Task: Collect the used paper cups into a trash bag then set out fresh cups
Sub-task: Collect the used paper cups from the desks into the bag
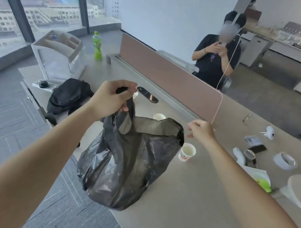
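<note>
Two bare hands work at a thin black plastic trash bag [129,158]: the left hand [112,98] pinches one of its handles and lifts it, so the bag hangs with its bottom sagging over the near edge of the grey table [182,203], while the right hand [200,130] hovers just beside the far rim of the bag's mouth, fingers loosely curled and holding nothing. The mouth gapes open; whether any cup lies inside cannot be told. Just beyond the bag's right side stands a white paper cup with red print [187,152], upright and seemingly empty. A second white paper cup [159,116] shows behind the bag's rim, and a third cup [135,95] peeks past the left thumb. With three used cups on the table, collecting looks barely begun or at best partway, and no fresh cups have been set out. Further off lie a roll of white tape [285,161] and a green drink bottle [97,45].
</note>
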Motion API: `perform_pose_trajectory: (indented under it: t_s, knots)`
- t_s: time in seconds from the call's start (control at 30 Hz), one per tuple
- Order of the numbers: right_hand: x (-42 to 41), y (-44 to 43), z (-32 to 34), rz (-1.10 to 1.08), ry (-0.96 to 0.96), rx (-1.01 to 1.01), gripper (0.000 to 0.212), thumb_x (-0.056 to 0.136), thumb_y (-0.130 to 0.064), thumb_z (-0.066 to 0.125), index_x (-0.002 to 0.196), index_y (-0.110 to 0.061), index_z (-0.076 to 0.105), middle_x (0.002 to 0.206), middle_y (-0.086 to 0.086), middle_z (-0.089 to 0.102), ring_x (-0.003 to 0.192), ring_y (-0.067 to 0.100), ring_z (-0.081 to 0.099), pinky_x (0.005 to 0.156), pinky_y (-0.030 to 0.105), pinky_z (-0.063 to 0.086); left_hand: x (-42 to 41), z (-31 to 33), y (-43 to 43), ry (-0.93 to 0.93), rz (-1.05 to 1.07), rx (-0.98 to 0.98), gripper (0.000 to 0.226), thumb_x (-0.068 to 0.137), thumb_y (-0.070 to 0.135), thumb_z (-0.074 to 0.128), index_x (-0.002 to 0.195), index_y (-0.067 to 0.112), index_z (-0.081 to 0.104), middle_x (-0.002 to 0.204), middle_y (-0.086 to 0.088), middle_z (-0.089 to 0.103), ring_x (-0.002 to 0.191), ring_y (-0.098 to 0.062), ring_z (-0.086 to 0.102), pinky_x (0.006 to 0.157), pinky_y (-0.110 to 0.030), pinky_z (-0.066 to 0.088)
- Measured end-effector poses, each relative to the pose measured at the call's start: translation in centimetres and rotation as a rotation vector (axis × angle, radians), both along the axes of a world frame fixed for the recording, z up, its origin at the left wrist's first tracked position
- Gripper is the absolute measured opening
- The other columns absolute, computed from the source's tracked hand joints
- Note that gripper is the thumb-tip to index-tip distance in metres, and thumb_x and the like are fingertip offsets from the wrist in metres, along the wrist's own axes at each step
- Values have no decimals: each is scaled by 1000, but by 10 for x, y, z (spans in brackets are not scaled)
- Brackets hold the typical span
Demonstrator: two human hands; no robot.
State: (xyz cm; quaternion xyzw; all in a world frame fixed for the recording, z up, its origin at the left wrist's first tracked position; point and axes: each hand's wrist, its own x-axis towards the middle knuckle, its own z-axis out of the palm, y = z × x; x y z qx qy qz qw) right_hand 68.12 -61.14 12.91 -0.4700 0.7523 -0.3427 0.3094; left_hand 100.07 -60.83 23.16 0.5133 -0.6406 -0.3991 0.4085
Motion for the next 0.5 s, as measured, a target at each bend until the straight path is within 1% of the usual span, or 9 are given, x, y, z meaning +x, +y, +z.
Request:
perform_pose_trajectory:
  t_s: [0.07, 0.1, 0.13, 0.17, 0.2, 0.27, 0.33, 0.4, 0.5]
  knots:
    - [-20, -12, -37, 95, 209, 174, 18, 89, -18, 52, 81, -16, 68, 81, 4, 71, 65, 19, 70, 70, 28, 51, -13, -11, -12, -7, -8, 34, 17, 98, 21, 56, 109, 29, 66, 109, -1, 72, 52, -16, 62, 59, -28, 50]
    - [-29, -18, -55, 166, 337, 257, 19, 89, -17, 51, 83, -14, 68, 81, 6, 69, 72, 24, 68, 71, 29, 50, -19, -16, -17, -8, -10, 50, 16, 97, 22, 57, 107, 31, 66, 110, -4, 72, 52, -17, 61, 60, -29, 51]
    - [-36, -21, -71, 244, 454, 344, 19, 88, -16, 49, 80, -13, 66, 79, 8, 65, 75, 28, 64, 68, 29, 47, -23, -20, -21, -13, -7, 60, 15, 97, 23, 58, 105, 33, 66, 111, -7, 72, 51, -18, 59, 61, -29, 51]
    - [-42, -26, -88, 309, 525, 415, 16, 86, -15, 49, 74, -15, 60, 75, 8, 60, 75, 28, 58, 65, 29, 45, -26, -25, -25, -21, 1, 66, 16, 97, 23, 58, 103, 35, 66, 111, -9, 71, 49, -18, 58, 61, -30, 50]
    - [-46, -27, -102, 345, 540, 469, 14, 84, -16, 50, 72, -17, 57, 73, 6, 57, 74, 28, 56, 64, 29, 44, -28, -29, -29, -29, 12, 74, 17, 97, 22, 58, 101, 36, 67, 111, -12, 71, 48, -17, 56, 61, -31, 49]
    - [-51, -28, -129, 367, 554, 516, 6, 78, -21, 52, 75, -19, 56, 79, 3, 60, 76, 28, 60, 65, 29, 48, -31, -36, -36, -47, 32, 92, 19, 97, 20, 57, 105, 33, 68, 112, -15, 70, 46, -16, 54, 57, -28, 48]
    - [-52, -28, -145, 343, 599, 493, 9, 76, -23, 49, 75, -15, 47, 81, 1, 59, 76, 27, 59, 63, 29, 45, -32, -41, -42, -64, 45, 106, 20, 97, 17, 56, 109, 29, 67, 113, -12, 70, 44, -14, 54, 54, -27, 49]
    - [-52, -27, -153, 313, 618, 463, 17, 83, -26, 52, 73, -16, 41, 81, 0, 56, 77, 27, 58, 66, 29, 43, -34, -44, -48, -64, 51, 113, 20, 97, 17, 56, 107, 30, 68, 113, -12, 70, 45, -14, 56, 55, -30, 52]
    - [-54, -33, -160, 302, 637, 490, 15, 87, -29, 54, 78, -18, 51, 85, 0, 54, 84, 28, 59, 71, 27, 41, -37, -46, -55, -18, 55, 141, 19, 97, 13, 57, 109, 23, 68, 112, -16, 70, 50, -16, 62, 52, -25, 54]
